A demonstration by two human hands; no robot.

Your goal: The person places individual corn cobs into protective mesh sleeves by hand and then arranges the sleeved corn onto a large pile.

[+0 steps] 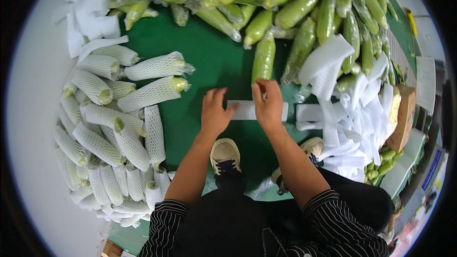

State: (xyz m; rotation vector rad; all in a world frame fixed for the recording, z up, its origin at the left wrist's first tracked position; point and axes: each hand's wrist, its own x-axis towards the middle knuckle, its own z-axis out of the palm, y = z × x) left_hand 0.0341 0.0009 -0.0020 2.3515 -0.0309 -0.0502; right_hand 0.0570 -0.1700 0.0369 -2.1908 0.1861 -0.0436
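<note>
A flat white foam net sleeve (241,110) lies crosswise on the green surface before me. My left hand (216,110) is at its left end, fingers apart, with the thumb over the foam. Above the sleeve's right part is my right hand (269,105), its fingers bent at the near end of a film-wrapped green squash (264,57), probably a zucchini. The hand hides that end, and I cannot tell whether the fingers grip it. The squash points away from me, towards a heap of film-wrapped squashes (296,10).
Sleeved squashes (103,142) are piled at the left by a pale wall. Loose foam sleeves (350,128) are heaped at the right, near a cardboard box (401,117). More sleeves (89,10) lie at the far left. My shoe (225,155) is on the green surface (207,57).
</note>
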